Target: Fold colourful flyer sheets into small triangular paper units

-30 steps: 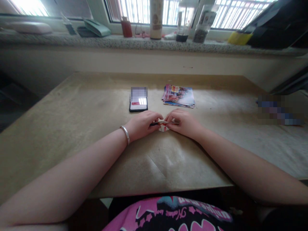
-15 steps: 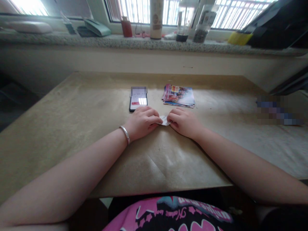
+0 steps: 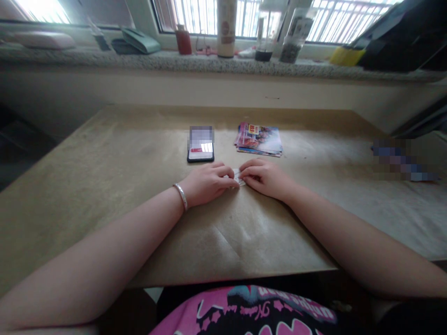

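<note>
A small piece of white paper (image 3: 237, 175) with faint marks lies on the table between my hands, partly covered by the fingers. My left hand (image 3: 208, 182), with a silver bangle at its wrist, is closed on the paper's left side, thumb along the near edge. From the right, my right hand (image 3: 267, 177) grips the same paper with curled fingers. Just beyond my left hand lies a phone (image 3: 200, 151) with a lit screen, partly blurred out. A stack of colourful printed sheets (image 3: 260, 138) rests beyond my right hand.
The table (image 3: 139, 153) has a tan cover. A blurred-out flat item (image 3: 401, 160) lies at the right. Behind, a speckled windowsill (image 3: 195, 61) carries a red bottle (image 3: 183, 40), a tall white cylinder (image 3: 226, 32), clear containers (image 3: 293, 39) and a dark bag (image 3: 401, 42).
My left hand has drawn slightly towards me, away from the phone. The fingers of both hands have shifted on the paper and now sit closer together.
</note>
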{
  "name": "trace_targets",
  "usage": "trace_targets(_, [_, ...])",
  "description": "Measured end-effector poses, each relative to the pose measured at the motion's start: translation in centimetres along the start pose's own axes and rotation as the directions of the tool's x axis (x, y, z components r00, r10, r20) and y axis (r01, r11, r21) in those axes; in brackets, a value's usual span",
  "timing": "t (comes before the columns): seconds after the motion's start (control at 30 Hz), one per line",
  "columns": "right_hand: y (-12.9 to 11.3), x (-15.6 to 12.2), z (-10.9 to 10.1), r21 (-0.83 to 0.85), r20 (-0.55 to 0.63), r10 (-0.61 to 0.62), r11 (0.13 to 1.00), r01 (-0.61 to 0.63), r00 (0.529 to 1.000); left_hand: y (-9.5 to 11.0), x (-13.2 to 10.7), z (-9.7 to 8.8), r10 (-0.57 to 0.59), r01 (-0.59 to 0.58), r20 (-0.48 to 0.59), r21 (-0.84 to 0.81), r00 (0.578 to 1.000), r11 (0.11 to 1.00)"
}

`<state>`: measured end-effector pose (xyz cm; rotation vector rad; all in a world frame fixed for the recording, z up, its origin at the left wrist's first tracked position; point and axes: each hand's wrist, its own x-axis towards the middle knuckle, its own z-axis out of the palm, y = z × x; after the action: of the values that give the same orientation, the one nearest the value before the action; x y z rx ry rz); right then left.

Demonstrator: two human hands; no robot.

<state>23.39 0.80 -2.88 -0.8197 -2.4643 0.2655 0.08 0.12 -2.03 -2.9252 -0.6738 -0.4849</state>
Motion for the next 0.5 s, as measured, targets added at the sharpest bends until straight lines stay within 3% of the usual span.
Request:
trace_targets(0.17, [0.15, -0.02, 0.12, -0.057, 0.004, 0.063, 0.996, -0.062, 0.998, 0.05, 0.06, -0.17, 0.027, -0.027, 0.034, -0.002, 0.999, 1.0])
trace_targets(0.37, [-0.07, 0.31, 0.49, -0.115, 0.027, 0.044, 0.993, -0.041, 0.999, 0.04, 0.17, -0.09, 0.009, -0.009, -0.029, 0.011, 1.0, 1.0])
trace_targets(0.5, [0.36, 0.1, 0.52, -0.123, -0.037, 0.113, 0.986, -0.117, 0.993, 0.05, 0.21, -0.19, -0.029, 0.029, -0.021, 0.046, 0.999, 0.998])
